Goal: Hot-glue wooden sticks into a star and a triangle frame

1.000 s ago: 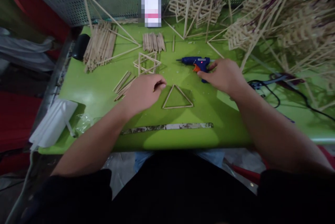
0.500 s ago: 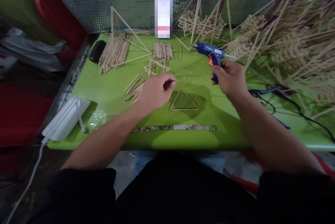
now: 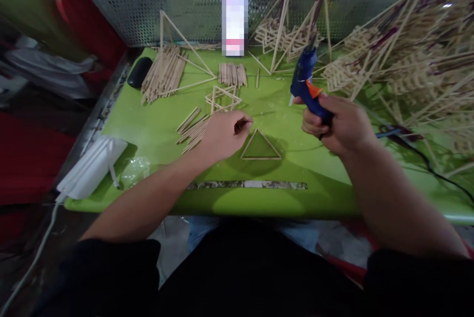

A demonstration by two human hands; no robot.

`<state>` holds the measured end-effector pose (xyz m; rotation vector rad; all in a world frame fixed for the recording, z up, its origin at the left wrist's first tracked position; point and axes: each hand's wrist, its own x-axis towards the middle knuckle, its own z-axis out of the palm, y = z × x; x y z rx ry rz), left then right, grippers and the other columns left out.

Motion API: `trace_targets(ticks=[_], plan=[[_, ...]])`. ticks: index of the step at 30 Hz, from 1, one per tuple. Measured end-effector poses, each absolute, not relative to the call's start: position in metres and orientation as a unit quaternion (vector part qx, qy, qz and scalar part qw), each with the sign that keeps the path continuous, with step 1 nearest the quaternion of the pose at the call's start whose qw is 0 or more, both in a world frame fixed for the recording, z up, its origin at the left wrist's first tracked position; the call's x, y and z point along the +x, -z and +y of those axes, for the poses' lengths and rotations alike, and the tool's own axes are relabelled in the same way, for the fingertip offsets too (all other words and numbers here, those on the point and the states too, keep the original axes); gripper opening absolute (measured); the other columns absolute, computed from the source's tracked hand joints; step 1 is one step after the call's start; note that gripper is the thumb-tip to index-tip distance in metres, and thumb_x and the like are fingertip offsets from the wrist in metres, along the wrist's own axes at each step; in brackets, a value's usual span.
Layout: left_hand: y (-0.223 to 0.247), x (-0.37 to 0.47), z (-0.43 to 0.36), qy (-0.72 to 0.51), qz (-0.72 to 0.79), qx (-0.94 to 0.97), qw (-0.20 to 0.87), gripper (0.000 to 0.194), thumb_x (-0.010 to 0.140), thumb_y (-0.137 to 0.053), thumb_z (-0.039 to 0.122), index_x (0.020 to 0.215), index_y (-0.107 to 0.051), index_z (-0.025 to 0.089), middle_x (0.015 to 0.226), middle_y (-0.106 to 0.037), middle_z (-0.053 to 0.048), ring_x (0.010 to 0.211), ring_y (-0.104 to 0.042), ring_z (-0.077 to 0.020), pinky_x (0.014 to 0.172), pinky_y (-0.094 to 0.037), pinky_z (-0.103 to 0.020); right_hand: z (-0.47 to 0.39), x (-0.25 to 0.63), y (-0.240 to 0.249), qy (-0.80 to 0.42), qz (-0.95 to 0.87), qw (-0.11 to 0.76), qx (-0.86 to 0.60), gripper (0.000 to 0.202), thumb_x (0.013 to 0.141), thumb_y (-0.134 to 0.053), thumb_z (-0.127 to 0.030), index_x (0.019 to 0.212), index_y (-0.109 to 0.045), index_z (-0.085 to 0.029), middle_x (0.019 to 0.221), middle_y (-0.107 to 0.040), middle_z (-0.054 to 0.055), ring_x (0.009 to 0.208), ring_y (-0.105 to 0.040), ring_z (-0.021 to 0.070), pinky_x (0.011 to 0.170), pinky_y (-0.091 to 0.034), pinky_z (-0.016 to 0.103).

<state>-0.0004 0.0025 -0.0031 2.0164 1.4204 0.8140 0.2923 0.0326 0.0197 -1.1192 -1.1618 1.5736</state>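
My right hand (image 3: 336,122) grips the handle of a blue glue gun (image 3: 305,80) with an orange trigger, its nozzle pointing up and away from me. My left hand (image 3: 229,134) is curled above the green table (image 3: 148,119), thumb and fingertips together; whatever it may pinch is too small to make out. Just right of it, a triangle of thin sticks (image 3: 261,158) lies flat. Behind the left hand is a star-shaped stick frame (image 3: 223,99), partly covered by it. Loose sticks (image 3: 192,132) lie to its left.
Stick bundles (image 3: 165,75) and short sticks (image 3: 232,74) lie at the back, near an upright phone (image 3: 234,21). Finished-looking stick structures (image 3: 418,65) crowd the right. A white power strip (image 3: 92,166) is at the left, and a patterned strip (image 3: 248,184) near the front edge.
My right hand has turned the glue gun from pointing left to pointing up and away, and shifted slightly nearer to me. My left hand has barely moved.
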Motion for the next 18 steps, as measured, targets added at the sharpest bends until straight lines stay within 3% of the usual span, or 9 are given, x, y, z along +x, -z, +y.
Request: trace_targets(ticks=[3,7,9,12,18], plan=[[0.004,0.001,0.003,-0.294,0.531,0.748,0.269,0.018,0.107,-0.069,0.016,0.112,-0.086,0.016,0.104,-0.088,-0.01,0.086,-0.08,-0.0192,0.082,-0.067,-0.036,0.035,0.294,-0.018,-0.607,-0.464,0.435,-0.476,0.025,0.1,-0.076,-0.052,0.101,-0.08,-0.027,0.071,-0.055,0.003,0.054,-0.035,0.0163,0.051,-0.03,0.037],[0.005,0.0,0.004,-0.303,0.53,0.747,0.264,0.017,0.106,-0.07,0.013,0.111,-0.086,0.015,0.103,-0.088,-0.01,0.083,-0.079,-0.0184,0.078,-0.065,-0.035,0.036,0.294,-0.019,-0.588,-0.456,0.44,-0.503,0.021,0.094,-0.083,-0.048,0.099,-0.076,-0.028,0.094,-0.072,0.01,0.067,-0.056,0.02,0.051,-0.035,0.034],[0.005,-0.001,0.005,-0.309,0.533,0.746,0.253,0.016,0.105,-0.07,0.012,0.107,-0.086,0.014,0.099,-0.087,-0.01,0.08,-0.077,-0.0178,0.075,-0.063,-0.034,0.036,0.293,-0.02,-0.619,-0.447,0.422,-0.488,0.023,0.091,-0.084,-0.047,0.099,-0.073,-0.028,0.097,-0.072,0.009,0.071,-0.059,0.02,0.049,-0.037,0.031],[0.006,-0.002,0.007,-0.309,0.543,0.741,0.245,0.014,0.105,-0.07,0.013,0.102,-0.084,0.015,0.095,-0.086,-0.009,0.077,-0.075,-0.0173,0.072,-0.06,-0.033,0.039,0.292,-0.015,-0.643,-0.437,0.409,-0.477,0.026,0.092,-0.082,-0.047,0.1,-0.067,-0.028,0.084,-0.066,0.003,0.066,-0.057,0.0172,0.049,-0.041,0.027],[0.009,0.001,0.007,-0.27,0.546,0.754,0.246,0.016,0.105,-0.067,0.016,0.102,-0.084,0.018,0.096,-0.087,-0.007,0.076,-0.075,-0.0178,0.073,-0.06,-0.034,0.054,0.289,0.012,-0.568,-0.47,0.362,-0.571,0.022,0.102,-0.078,-0.041,0.094,-0.065,-0.026,0.072,-0.066,0.003,0.054,-0.059,0.0148,0.035,-0.021,0.022]])
